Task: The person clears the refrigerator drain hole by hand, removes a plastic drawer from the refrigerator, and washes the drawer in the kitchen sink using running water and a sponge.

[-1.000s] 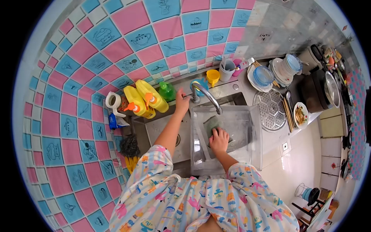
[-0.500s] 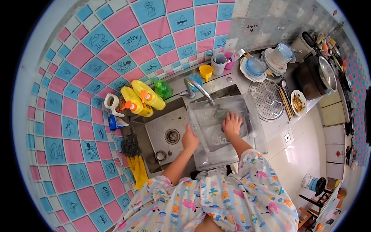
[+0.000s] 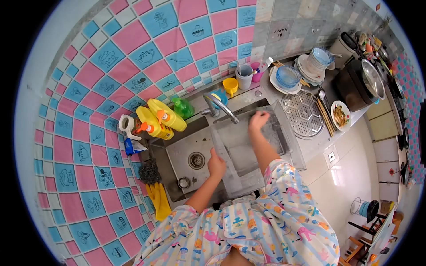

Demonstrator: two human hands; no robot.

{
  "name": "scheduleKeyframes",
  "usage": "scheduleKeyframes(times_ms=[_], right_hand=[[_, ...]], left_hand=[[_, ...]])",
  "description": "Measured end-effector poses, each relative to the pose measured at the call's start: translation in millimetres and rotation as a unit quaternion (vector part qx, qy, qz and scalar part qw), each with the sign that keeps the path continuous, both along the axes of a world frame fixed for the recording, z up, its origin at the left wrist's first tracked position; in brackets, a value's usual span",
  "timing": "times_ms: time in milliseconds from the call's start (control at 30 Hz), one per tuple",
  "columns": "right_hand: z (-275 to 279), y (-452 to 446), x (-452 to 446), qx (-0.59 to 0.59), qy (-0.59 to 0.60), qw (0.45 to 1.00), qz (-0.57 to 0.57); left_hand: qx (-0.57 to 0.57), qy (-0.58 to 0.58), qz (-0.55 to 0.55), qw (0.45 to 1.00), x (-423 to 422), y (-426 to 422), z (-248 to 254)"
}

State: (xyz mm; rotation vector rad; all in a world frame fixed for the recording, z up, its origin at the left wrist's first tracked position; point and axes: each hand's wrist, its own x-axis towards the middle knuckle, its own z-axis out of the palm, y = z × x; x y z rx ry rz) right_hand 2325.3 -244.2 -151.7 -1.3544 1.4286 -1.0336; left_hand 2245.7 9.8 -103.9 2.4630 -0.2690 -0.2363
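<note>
A clear plastic bin (image 3: 290, 148) sits tilted in the right sink basin, with water in its bottom. My left hand (image 3: 216, 165) is closed on the bin's left wall, thumb up. Inside the bin, close to its far wall, my right hand (image 3: 258, 120) has its fingers curled together; what they hold, if anything, does not show. The faucet (image 3: 222, 106) reaches over the bin, just left of my right hand.
The left basin (image 3: 186, 148) has a drain. Yellow bottles (image 3: 153, 124) and a green bottle (image 3: 183, 107) stand behind it. Yellow gloves (image 3: 158, 200) hang at left. Stacked bowls (image 3: 287, 77), a steamer plate (image 3: 303, 114) and a food dish (image 3: 340, 116) are at right.
My right hand has moved from the middle of the bin toward its far wall, and its spread fingers have curled. My left hand stays at the bin's left side.
</note>
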Motion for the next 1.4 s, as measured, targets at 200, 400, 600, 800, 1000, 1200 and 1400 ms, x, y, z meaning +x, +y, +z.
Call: scheduleKeyframes(times_ms=[200,400,600,800,1000,1200,1400], right_hand=[[9,122,-1,-0.091,-0.089,0.953,0.275],[19,121,-51,-0.283,0.211,0.757,0.550],[22,78,-111,-0.310,0.400,0.714,0.484],[23,97,-163,-0.367,0.406,0.620,0.562],[16,94,-169,-0.430,0.257,0.598,0.625],[-5,93,-171,-0.442,0.128,0.608,0.647],[1,94,-167,-0.437,0.138,0.631,0.627]], left_hand=[[-0.004,0.022,-0.003,1.000,0,-2,17],[-0.016,0.055,0.007,0.998,3,0,11],[0.003,0.018,0.011,1.000,-1,-1,6],[0.011,-0.059,-0.004,0.998,-2,-7,4],[0.194,-0.284,-0.307,0.887,0,-29,48],[0.035,-0.165,-0.381,0.909,31,-112,6],[0.019,-0.123,-0.498,0.858,62,-191,-39]])
